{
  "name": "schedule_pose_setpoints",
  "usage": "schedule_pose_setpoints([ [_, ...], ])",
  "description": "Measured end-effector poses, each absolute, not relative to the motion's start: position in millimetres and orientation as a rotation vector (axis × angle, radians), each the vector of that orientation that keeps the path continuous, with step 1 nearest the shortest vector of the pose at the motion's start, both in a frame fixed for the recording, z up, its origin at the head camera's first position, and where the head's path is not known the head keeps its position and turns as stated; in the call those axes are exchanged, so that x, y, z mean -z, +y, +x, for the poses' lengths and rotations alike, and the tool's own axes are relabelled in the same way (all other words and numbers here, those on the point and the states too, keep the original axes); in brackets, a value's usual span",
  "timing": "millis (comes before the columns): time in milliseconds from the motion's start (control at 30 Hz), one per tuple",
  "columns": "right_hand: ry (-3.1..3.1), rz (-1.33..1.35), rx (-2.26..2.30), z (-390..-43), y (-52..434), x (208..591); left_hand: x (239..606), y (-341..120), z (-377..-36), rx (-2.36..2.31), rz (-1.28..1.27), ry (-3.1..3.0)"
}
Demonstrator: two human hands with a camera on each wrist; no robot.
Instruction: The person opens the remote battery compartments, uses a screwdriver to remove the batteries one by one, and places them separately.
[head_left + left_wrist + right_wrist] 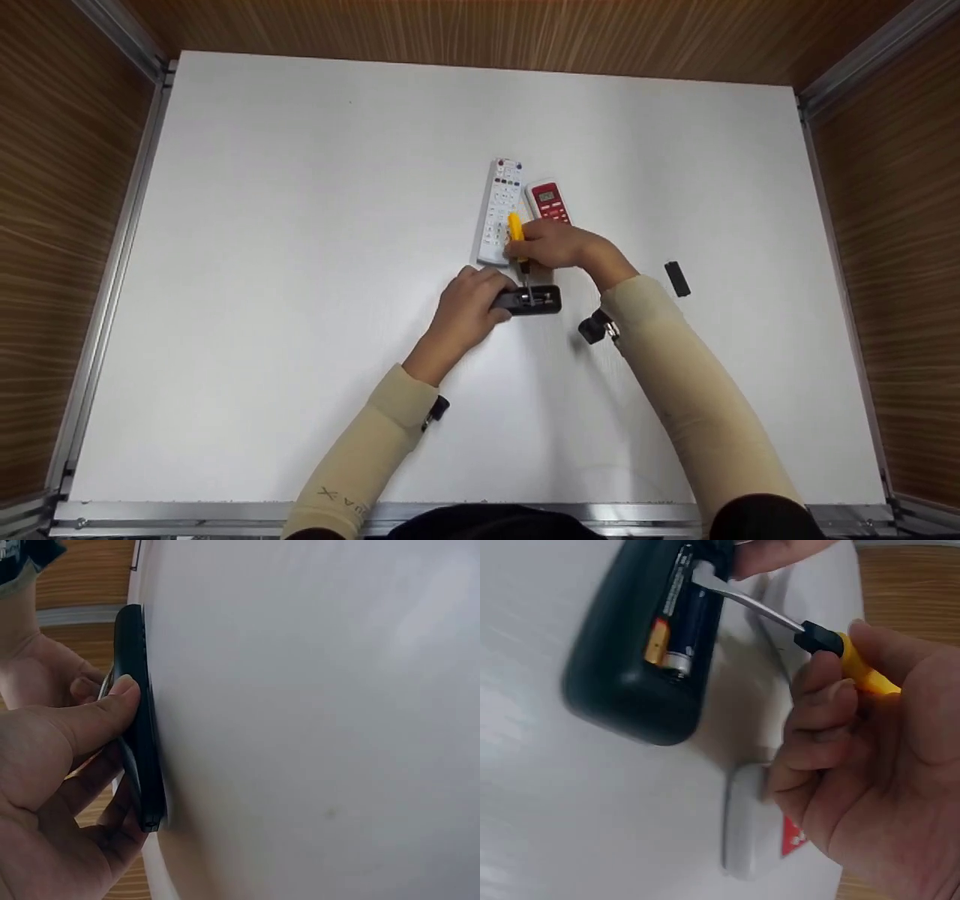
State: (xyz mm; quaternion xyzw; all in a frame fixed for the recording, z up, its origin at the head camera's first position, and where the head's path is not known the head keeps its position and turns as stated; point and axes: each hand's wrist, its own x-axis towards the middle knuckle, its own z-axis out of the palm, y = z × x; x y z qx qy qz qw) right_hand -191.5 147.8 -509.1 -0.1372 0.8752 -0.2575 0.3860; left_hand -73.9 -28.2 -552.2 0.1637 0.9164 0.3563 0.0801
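My left hand [469,301] grips a black remote control [141,720] by its sides, its back turned up. In the right wrist view its battery compartment is uncovered, with two batteries [686,634] lying side by side. My right hand [556,244] holds a screwdriver [769,613] by its yellow and black handle. The flat metal tip reaches into the compartment, right at the end of one battery. A black battery cover [677,278] lies apart on the table to the right.
Beyond my hands a long white remote [501,210] lies on the white table [300,187]. Next to it is a shorter red and white remote [550,201], partly hidden under my right hand. Wood-grained panels [480,34] stand around the back and sides.
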Motion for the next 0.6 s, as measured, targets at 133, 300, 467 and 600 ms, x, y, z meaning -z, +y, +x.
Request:
schedule_pose_setpoints([
  [133, 2.275, -0.426, 0.741, -182, 149, 511, 551, -29, -75, -1.043, 0.467, 2.709],
  [300, 2.380, -0.631, 0.971, -155, 163, 502, 548, -30, -76, -0.994, 0.441, 2.707],
  [467, 2.582, -0.926, 1.021, -114, 174, 499, 549, -29, -76, -0.987, 0.448, 2.732],
  [600, 2.780, -1.115, 0.956, -82, 175, 506, 550, -29, -75, -1.019, 0.470, 2.750],
])
